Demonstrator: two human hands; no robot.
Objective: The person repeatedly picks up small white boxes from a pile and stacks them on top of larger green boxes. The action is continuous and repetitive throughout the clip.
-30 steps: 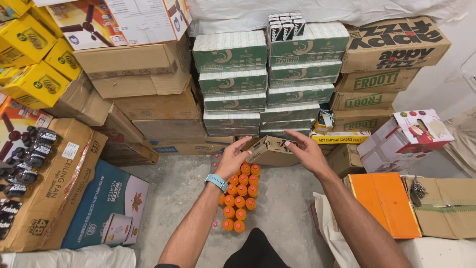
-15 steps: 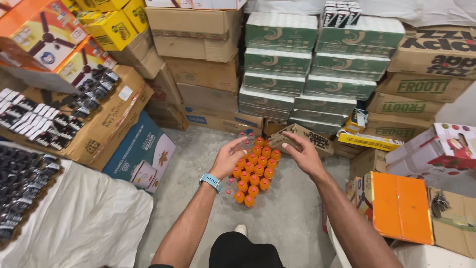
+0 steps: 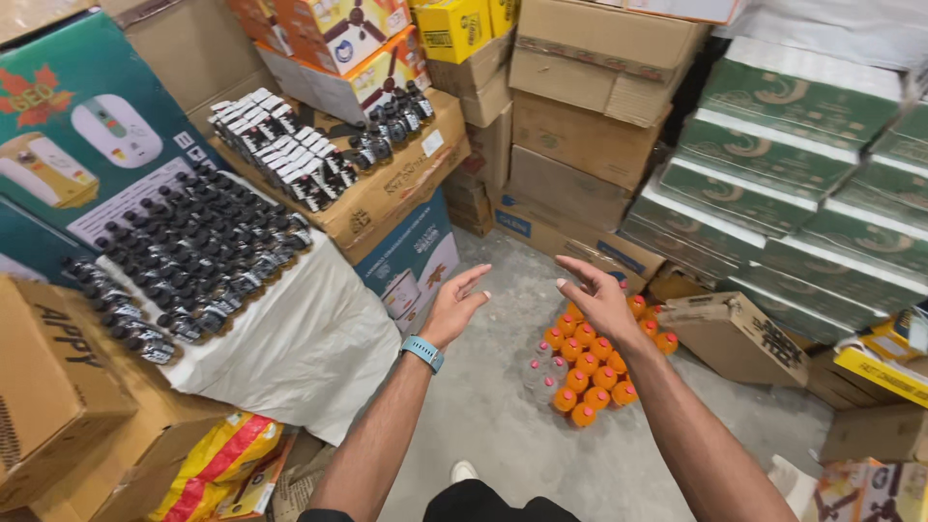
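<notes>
Hands raised over the concrete floor (image 3: 483,425), both empty. Left hand (image 3: 456,304) with fingers apart and slightly curled, palm turned inward, a blue watch (image 3: 422,352) on the wrist; right hand (image 3: 599,298) likewise spread, fingers apart, palm facing the left, clamped on nothing. Below the right hand, a tight cluster of orange-capped bottles (image 3: 592,362) standing upright on the floor, packed cap to cap in rows, probably so as to stay upright without a tray; a few clear bottles with pink caps (image 3: 537,370) just beside the cluster on its left edge. Touching the cluster's right edge, an open brown carton (image 3: 737,333) tipped toward the bottles, likely for easy reach. Along the floor's left edge, small dark bottles (image 3: 193,256) laid out in rows on a white cloth (image 3: 309,358) over boxes, more of them on a long brown carton (image 3: 387,188) behind. At the right, green-and-white shrink-wrapped packs (image 3: 773,164) stacked flat in tiers, plain cartons (image 3: 580,135) piled against the back.
</notes>
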